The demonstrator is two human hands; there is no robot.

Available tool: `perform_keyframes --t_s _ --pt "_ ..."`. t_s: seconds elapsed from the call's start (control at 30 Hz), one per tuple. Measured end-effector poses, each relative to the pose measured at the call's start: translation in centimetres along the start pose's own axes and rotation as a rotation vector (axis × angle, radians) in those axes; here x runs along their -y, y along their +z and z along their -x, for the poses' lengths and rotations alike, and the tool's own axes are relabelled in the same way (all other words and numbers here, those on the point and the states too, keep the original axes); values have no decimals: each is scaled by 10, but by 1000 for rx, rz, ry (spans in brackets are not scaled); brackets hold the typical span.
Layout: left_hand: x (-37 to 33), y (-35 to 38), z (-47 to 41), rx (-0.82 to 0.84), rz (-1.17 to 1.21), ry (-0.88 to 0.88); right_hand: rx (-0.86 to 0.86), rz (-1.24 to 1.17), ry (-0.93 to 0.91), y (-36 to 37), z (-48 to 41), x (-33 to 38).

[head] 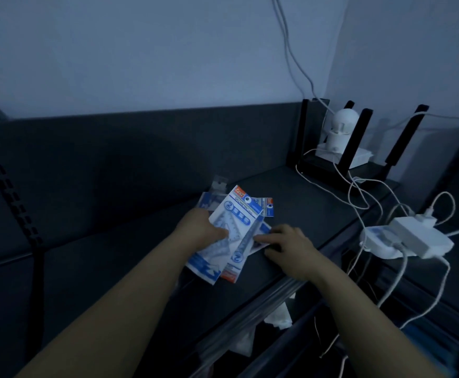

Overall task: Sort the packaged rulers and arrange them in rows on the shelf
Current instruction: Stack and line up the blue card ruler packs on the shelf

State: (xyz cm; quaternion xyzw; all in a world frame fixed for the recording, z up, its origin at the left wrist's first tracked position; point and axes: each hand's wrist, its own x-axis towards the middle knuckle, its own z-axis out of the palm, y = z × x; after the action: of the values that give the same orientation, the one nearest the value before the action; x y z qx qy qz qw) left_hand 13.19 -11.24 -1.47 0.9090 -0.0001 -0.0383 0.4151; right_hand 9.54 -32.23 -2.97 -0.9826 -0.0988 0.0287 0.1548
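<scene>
The left hand is clamped on a fan of ruler packs near the shelf's front edge. The right hand, fingers spread, presses on one, probably the lowest. Better to square the pack edges before laying a row.

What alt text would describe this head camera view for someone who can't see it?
Two bare hands, left hand and right hand, gather a loose pile of packaged rulers on a dark shelf. To the right sit a router, a white camera and tangled white cables.
</scene>
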Motion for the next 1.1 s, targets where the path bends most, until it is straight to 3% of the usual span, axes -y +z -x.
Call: perform_keyframes --t_s 0.1,0.23,0.4,0.53,0.7,1.0,1.1 --pt "-4 2 1 24 -143 -12 1 -40 -40 2 2 1" --pt "-2 2 1 33 -146 0 -64 -247 -27 4 -4 -4" --pt "14 -8 -3 -90 -108 -45 -150 -409 17 -3 -15 -2" --pt "24 -16 -9 -170 -21 -83 -277 -211 28 -7 -36 -5" --pt "30 -21 -18 -136 -33 -122 -160 -63 53 -3 -79 -4" --pt "33 -27 -13 -99 -68 -84 -319 296 65 -2 -85 -12" --pt "30 -30 -6 -102 -42 -63 -335 228 132 -10 -71 -16"
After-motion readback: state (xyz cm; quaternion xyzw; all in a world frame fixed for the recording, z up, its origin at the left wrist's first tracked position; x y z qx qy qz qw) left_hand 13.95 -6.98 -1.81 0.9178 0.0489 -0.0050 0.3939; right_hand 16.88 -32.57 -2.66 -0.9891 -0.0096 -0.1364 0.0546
